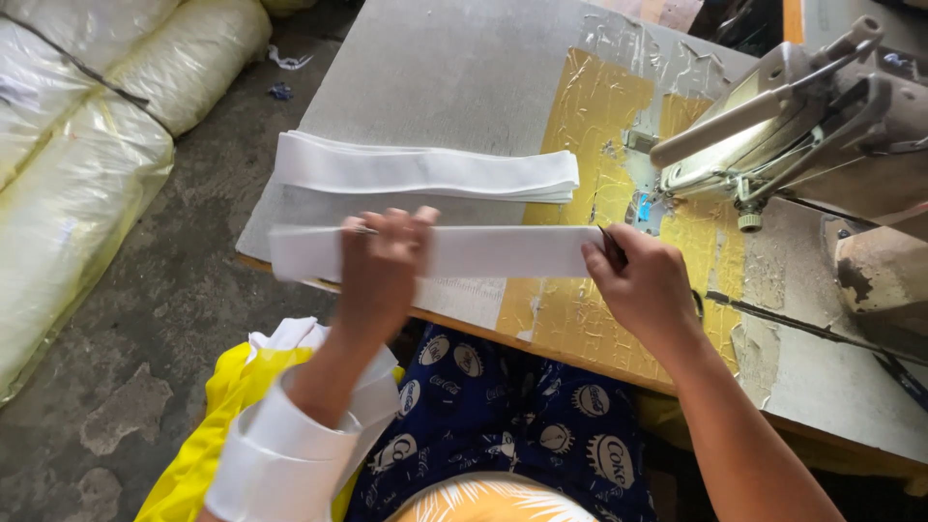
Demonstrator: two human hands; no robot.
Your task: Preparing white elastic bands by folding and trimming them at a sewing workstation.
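A long white fabric strip (503, 251) lies flat across the near edge of the sewing table (454, 77). My left hand (382, 266) presses down on its left part, fingers curled over the cloth. At the strip's right end is my right hand (643, 285), which pinches the cloth and also holds a thin dark pointed tool (609, 242). Several white cloth bands are looped around my left forearm (290, 445). Behind the strip, further from me, rests a stack of similar white strips (425, 172).
A sewing machine (802, 116) stands at the right on the table, over a yellow taped patch (590, 106). Large plastic-wrapped bundles (87, 145) lie on the concrete floor at the left. Yellow cloth (208, 435) hangs by my lap.
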